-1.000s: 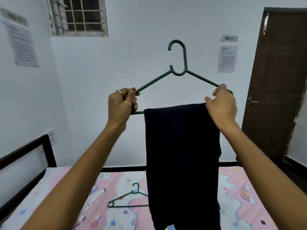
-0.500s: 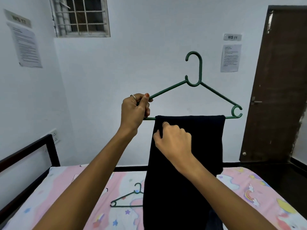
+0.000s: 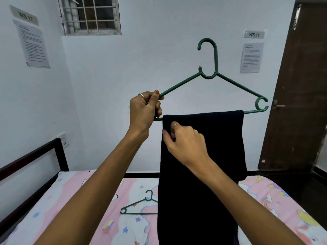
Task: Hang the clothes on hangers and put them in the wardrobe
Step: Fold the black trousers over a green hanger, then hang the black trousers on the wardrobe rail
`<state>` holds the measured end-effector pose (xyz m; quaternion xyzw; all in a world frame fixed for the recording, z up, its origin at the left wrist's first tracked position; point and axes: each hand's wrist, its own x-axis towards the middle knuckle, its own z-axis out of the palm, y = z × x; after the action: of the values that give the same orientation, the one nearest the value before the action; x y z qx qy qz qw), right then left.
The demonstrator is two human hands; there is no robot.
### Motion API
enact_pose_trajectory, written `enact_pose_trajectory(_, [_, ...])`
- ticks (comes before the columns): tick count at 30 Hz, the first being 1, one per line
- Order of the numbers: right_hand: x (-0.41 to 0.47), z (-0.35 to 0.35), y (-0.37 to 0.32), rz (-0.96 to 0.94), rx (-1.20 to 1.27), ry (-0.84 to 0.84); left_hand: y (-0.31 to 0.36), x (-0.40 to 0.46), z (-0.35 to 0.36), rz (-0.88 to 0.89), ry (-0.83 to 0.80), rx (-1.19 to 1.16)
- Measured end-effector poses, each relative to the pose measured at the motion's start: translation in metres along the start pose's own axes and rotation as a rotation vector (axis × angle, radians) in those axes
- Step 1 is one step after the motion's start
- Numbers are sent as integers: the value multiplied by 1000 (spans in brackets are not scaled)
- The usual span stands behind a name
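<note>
Even, bright indoor light, soft shadows only. No glare. Sharp focus throughout, no motion blur. Wide-angle distortion bends the door and bed frame near edges.

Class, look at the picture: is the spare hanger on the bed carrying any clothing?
No. The spare hanger lies bare on the patterned bedsheet, partly hidden behind the dark trousers.
</note>
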<state>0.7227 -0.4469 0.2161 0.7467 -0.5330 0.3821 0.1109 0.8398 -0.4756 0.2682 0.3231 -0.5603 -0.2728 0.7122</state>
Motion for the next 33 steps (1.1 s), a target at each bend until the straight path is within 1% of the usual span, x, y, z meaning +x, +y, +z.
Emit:
enact_pose_trajectory(2, [-4,-13,11,31,32,44,4,0,1,10,-21,13])
enact_pose_trajectory(3, [-6,-20,18,47,47,111,6,0,2,13,-29,15])
enact_pose_trajectory(7, [-11,-53,64,146,159,500,10,0,8,9,-56,10])
enact_pose_trajectory(9, [-6,-74,93,193,118,635,11,1,12,5,-77,-11])
enact_pose_trajectory(10, [-2,-84,108,199,67,669,11,1,13,5,-86,-19])
enact_pose_trajectory(12, [5,-104,135,231,-57,654,13,2,17,-3,-109,-42])
enact_pose_trajectory(14, [10,-126,155,263,-168,565,15,3,22,-15,-134,-80])
enact_pose_trajectory(18, [14,-167,171,228,-268,360,21,3,34,-37,-197,-176])
enact_pose_trajectory(21, [12,-193,168,196,-269,246,24,2,44,-47,-250,-234])
enact_pose_trajectory(25, [-13,-226,161,212,-304,294,25,-3,54,-70,-350,-301])
enact_pose_trajectory(33, [-105,-290,120,459,-495,366,40,-32,88,-105,-640,-469])
